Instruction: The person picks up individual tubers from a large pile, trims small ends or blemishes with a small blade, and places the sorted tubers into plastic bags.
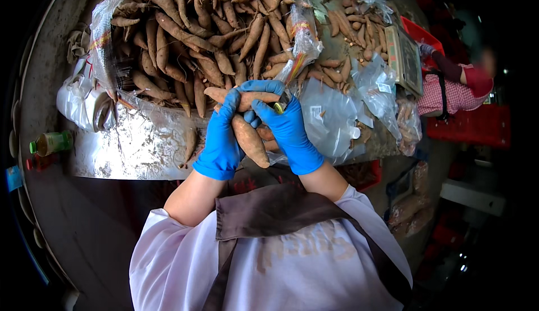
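Both my hands wear blue gloves and meet at the front edge of a heap of sweet potatoes (202, 37). My left hand (223, 134) grips a slender sweet potato (252, 97); a thicker sweet potato (250, 140) hangs below it, between my hands. At the right end of the slender root, my right hand (286, 121) is closed around a small tool with a metal part (285, 99), perhaps a knife or a peeler, mostly hidden by the fingers. More roots lie partly hidden behind my right hand.
Torn clear plastic wrap (101, 37) rims the heap. White plastic bags (80, 96) and a green-capped bottle (50, 143) lie left. Right are clear plastic bags (324, 113), smaller sweet potatoes (366, 37), a weighing scale (404, 60) and a red crate (421, 33). A co-worker (450, 88) is beyond.
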Action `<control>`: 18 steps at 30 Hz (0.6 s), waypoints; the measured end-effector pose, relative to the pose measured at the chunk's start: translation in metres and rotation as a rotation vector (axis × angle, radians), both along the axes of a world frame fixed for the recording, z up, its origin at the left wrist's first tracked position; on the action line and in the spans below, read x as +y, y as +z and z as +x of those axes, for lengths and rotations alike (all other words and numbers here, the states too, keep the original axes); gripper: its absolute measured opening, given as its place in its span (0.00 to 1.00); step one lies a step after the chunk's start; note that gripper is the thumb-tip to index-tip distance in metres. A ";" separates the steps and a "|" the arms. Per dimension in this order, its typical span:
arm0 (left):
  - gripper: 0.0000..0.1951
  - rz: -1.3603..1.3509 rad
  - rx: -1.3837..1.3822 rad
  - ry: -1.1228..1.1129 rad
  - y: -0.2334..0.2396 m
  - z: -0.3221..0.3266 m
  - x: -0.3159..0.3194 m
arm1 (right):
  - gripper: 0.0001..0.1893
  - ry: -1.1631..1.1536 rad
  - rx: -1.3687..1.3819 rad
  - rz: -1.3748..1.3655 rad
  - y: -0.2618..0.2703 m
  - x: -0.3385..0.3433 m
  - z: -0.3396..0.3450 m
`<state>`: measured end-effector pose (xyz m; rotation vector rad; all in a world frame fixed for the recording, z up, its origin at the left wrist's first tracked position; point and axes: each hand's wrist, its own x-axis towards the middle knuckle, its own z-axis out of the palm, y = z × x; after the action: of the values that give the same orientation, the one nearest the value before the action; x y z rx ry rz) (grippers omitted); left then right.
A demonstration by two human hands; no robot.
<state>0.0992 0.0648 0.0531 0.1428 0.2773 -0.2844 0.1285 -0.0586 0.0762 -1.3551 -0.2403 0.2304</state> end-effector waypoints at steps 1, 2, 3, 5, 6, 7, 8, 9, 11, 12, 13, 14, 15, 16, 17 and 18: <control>0.16 0.027 -0.026 0.005 0.002 -0.001 0.001 | 0.16 0.002 0.000 0.000 0.001 0.000 0.000; 0.16 0.025 -0.025 0.008 0.002 -0.001 0.001 | 0.17 0.015 0.026 0.037 0.004 0.000 0.000; 0.16 0.004 0.000 0.008 0.001 0.000 0.001 | 0.17 0.027 0.052 0.074 0.006 -0.001 -0.001; 0.16 -0.018 0.025 0.009 -0.001 0.000 0.002 | 0.18 0.029 0.051 0.045 0.010 -0.001 -0.002; 0.16 -0.032 0.007 0.001 -0.002 0.000 0.003 | 0.18 0.028 0.049 0.019 0.012 -0.001 -0.003; 0.16 -0.045 -0.012 -0.006 -0.003 0.000 0.003 | 0.18 0.029 0.049 0.017 0.014 0.001 -0.003; 0.16 -0.047 -0.012 -0.004 -0.002 0.000 0.003 | 0.18 0.015 0.041 0.020 0.015 0.004 -0.003; 0.16 -0.046 0.037 -0.005 0.000 0.000 0.004 | 0.18 0.000 0.033 0.023 0.016 0.006 -0.004; 0.16 -0.046 0.084 -0.005 0.011 0.000 0.003 | 0.18 0.003 0.082 0.039 0.011 0.003 -0.004; 0.16 -0.058 0.123 -0.015 0.020 0.000 0.002 | 0.17 0.004 0.130 0.056 0.010 0.002 -0.005; 0.17 -0.070 0.162 -0.025 0.024 0.000 0.001 | 0.17 0.006 0.130 0.054 0.011 0.003 -0.005; 0.17 -0.072 0.161 -0.022 0.021 -0.001 0.001 | 0.17 0.010 0.140 0.032 0.014 0.003 -0.005; 0.17 -0.069 0.173 -0.023 0.015 -0.001 0.001 | 0.17 0.013 0.149 0.011 0.015 0.004 -0.005; 0.17 -0.065 0.185 -0.024 0.012 -0.002 0.001 | 0.17 0.016 0.149 0.008 0.015 0.004 -0.004; 0.17 -0.067 0.184 -0.023 0.013 -0.002 0.002 | 0.17 0.000 0.110 0.001 0.014 0.005 -0.002; 0.17 -0.046 0.176 -0.056 0.016 -0.002 0.003 | 0.17 -0.015 0.070 -0.007 0.013 0.005 -0.001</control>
<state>0.0977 0.0682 0.0695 0.0798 0.4414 -0.3591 0.1275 -0.0537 0.0894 -1.3525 -0.1703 0.2659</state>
